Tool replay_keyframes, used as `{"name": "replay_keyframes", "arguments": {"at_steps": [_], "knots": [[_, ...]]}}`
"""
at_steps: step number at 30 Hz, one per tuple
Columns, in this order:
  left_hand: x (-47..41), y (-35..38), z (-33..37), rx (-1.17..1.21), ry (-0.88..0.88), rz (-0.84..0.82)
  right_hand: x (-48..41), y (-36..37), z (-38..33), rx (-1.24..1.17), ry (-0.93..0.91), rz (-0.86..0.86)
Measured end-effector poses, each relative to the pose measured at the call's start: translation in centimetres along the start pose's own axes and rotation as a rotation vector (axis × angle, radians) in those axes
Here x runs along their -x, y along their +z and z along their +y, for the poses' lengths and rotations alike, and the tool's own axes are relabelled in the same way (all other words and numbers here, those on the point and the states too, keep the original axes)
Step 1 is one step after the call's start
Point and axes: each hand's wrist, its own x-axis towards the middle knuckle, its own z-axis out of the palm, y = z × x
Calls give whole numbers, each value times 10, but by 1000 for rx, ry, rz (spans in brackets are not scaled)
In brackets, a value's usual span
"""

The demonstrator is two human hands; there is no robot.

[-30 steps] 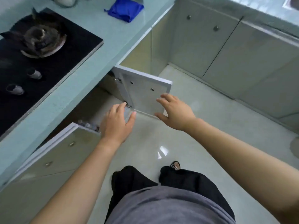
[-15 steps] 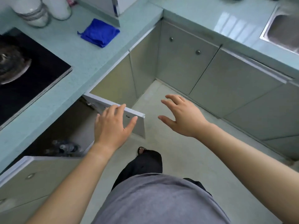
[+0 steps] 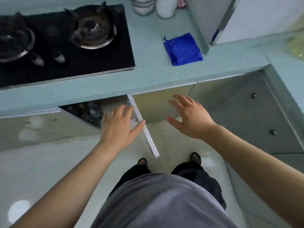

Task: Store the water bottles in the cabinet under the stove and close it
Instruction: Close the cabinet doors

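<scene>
Head view: I'm standing over the cabinet now, up from the crouch a second ago.
Water bottles [image 3: 89,111]: inside, under the stove [image 3: 65,40].
Right door [image 3: 144,129]: swung edge-on to me, so closing has begun.
Left door [image 3: 49,124]: ajar.
Left hand [image 3: 120,127]: fingers spread, thumb on the right door's edge.
Right hand [image 3: 189,117]: spread wide, holding nothing, hovering just beside it.

The cabinet mouth is narrow — right door [image 3: 144,129] juts edge-on toward the floor [image 3: 172,139], left door [image 3: 49,127] angles across. Water bottles [image 3: 88,111] crowd the dark interior. The floor right of the jutting door lies open.
</scene>
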Motion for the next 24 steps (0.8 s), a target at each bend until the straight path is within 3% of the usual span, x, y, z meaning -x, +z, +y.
{"name": "replay_keyframes", "arguments": {"at_steps": [6,10,17,24], "knots": [[19,10,51,56,-497,82,-67,-16,38,24,-417,-181],[29,19,101,70,-715,164,-94,-16,58,74,-703,-244],[9,78,128,177,-938,247,-146,31,57,132,-968,-343],[-9,143,125,374,-1193,99,-181,111,40,190,-1067,-430]]}}
